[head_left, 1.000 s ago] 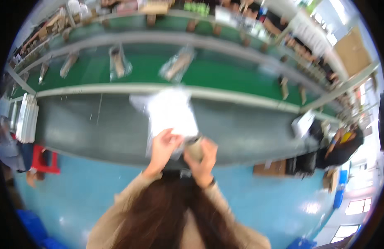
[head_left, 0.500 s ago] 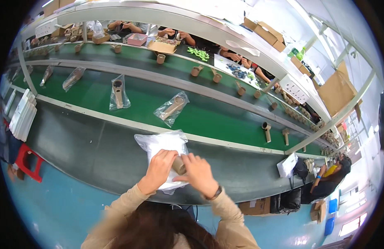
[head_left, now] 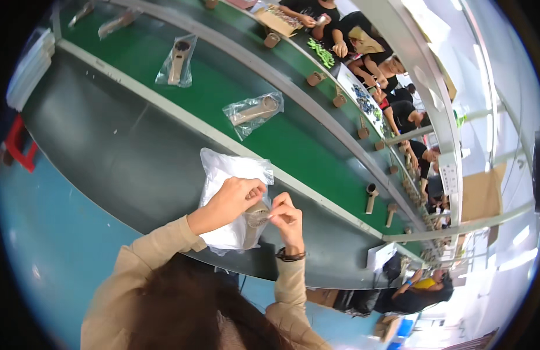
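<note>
A beige handheld device (head_left: 256, 218) with a round slotted head lies on a stack of clear plastic bags (head_left: 219, 169) that looks white in the middle. Its handle points toward me. My left hand (head_left: 238, 197) is closed, fingers curled just above the round head. On the other side, my right hand (head_left: 288, 220) makes a pinch at the head's right edge. What either set of fingertips holds is too small to make out; thin clear plastic may be there.
Beyond the dark worktop (head_left: 124, 134) runs a green conveyor belt (head_left: 308, 154). Bagged beige devices (head_left: 255, 114) and unbagged ones (head_left: 371, 198) lie on it. White stacked pieces (head_left: 30, 70) stand at left, near a red stool (head_left: 19, 143). Co-workers sit across the belt.
The view has turned, so the belt slants more steeply. My hands have come off the device's sides; its slotted head now shows. The right hand has gone from a wide grasp to a pinch.
</note>
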The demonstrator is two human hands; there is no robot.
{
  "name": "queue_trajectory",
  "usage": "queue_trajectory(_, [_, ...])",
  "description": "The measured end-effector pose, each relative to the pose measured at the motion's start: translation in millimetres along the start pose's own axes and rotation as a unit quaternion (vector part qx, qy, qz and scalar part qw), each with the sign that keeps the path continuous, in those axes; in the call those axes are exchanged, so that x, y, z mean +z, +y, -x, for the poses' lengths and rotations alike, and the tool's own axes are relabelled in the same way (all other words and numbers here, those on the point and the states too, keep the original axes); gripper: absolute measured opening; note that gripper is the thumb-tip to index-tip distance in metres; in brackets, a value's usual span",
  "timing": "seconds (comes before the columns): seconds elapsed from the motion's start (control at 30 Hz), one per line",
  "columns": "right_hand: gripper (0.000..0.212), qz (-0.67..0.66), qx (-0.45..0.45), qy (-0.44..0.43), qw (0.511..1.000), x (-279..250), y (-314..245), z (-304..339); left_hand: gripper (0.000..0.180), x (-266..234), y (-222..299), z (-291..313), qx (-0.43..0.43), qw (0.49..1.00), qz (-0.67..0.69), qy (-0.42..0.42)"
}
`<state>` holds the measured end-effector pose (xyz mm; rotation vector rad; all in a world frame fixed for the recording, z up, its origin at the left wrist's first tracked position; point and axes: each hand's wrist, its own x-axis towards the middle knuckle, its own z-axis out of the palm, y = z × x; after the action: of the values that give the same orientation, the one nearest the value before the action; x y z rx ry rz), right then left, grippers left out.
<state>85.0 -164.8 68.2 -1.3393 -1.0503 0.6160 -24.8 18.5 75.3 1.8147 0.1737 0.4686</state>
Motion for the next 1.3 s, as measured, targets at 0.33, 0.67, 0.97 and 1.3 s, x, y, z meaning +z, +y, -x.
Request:
queue_trajectory(0.33, [0.013,0.294,-0.052,0.393,0.870,-15,-1,-24,0.024,20,19,20,0.056,0.988,0.077,0.121])
queue_trajectory(0.67, [0.022,0.426,0.038,0.439,0.790,-249,105,-129,0.022,65,-29,75,0.123,0.909,-0.374,-0.141])
queue_trajectory(0.97, [0.022,0.439,0.044,0.422,0.792,-303,153,-148,0.024,78,-26,71,0.007,0.955,-0.287,-0.075])
queue_trajectory(1.3, [0.069,0.772,0.277,0.296,0.489,-525,115,31,0.026,89,-23,68,0.084,0.950,-0.278,-0.119])
